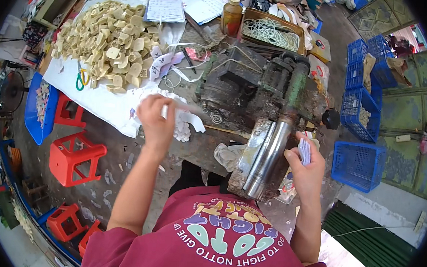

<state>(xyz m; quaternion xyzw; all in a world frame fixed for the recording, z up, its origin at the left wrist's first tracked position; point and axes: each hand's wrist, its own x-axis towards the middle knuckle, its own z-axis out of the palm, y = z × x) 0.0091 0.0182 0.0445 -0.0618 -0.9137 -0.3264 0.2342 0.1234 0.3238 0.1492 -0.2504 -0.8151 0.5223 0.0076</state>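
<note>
My left hand (155, 121) is raised over the near edge of the white cloth, its fingers closed. A pale strip (191, 110), smeared by motion, sticks out of it toward the machine. Right below lies a heap of small white pieces (179, 131). My right hand (307, 172) is closed around a small stack of thin white-lavender pieces (304, 151), held upright beside the machine's shiny steel rollers (271, 160). The greasy machine (237, 85) has a dark motor, a green housing and a black knob (330, 118).
A large pile of cream-coloured pieces (113, 40) covers the cloth, with scissors (82, 79) near it. A tray of cord (272, 30), a can (231, 17) and papers (165, 9) stand behind. Red stools (73, 160) are left; blue crates (359, 166) are right.
</note>
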